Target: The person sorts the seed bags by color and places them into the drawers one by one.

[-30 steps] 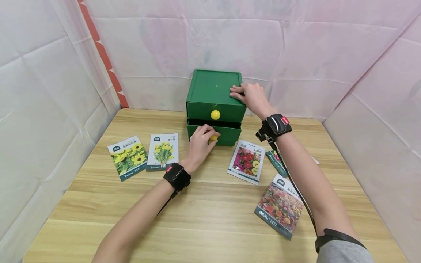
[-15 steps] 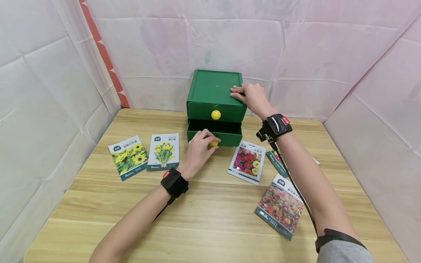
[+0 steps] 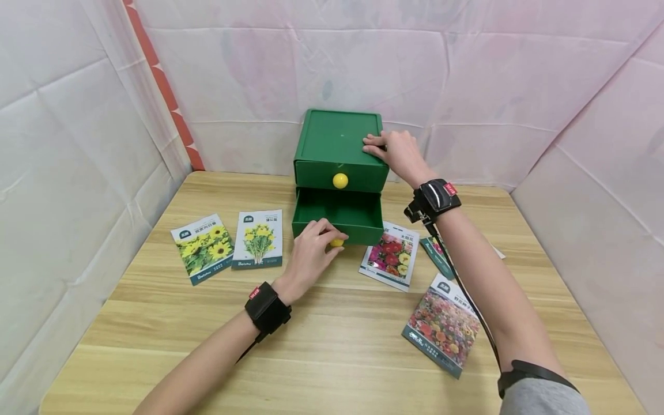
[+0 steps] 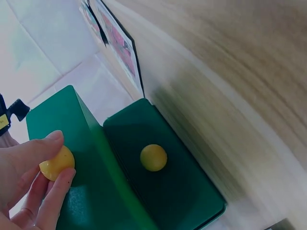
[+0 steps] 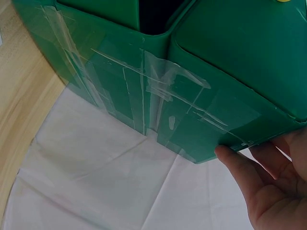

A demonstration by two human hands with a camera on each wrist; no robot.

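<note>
A person seated at a wooden surface (image 3: 332, 346) is part-way through drawing out the lower drawer (image 3: 337, 216) of a small green chest (image 3: 339, 147), judging by the drawer standing partly out of its slot with its inside bare as far as the head view shows. On the left lie two seed packets, one with sunflowers (image 3: 202, 249) and, just beside it, one with yellow flowers (image 3: 257, 239), both flat and untouched. The left hand (image 3: 310, 252) sits at the drawer front, its grip closed in a pinch round the yellow knob (image 3: 337, 242); the left wrist view shows thumb and fingers (image 4: 55, 191) curled about that ball, with the upper drawer's knob (image 3: 340, 181) apart and free. The chest stands at the far middle of the surface, against the draped backdrop. The right hand (image 3: 396, 151) rests on the chest's top right edge, fingers fairly straight and laid flat, holding nothing but seemingly steadying the box; the right wrist view shows fingertips (image 5: 230, 155) at a taped corner. To the right lie a packet of red flowers (image 3: 390, 256), its top edge just beside the drawer, a packet mostly hidden by the forearm, and a mixed-flower packet (image 3: 441, 334) nearer the camera. The next move would seem to call for a straight, level pull while the box is kept from sliding.
</note>
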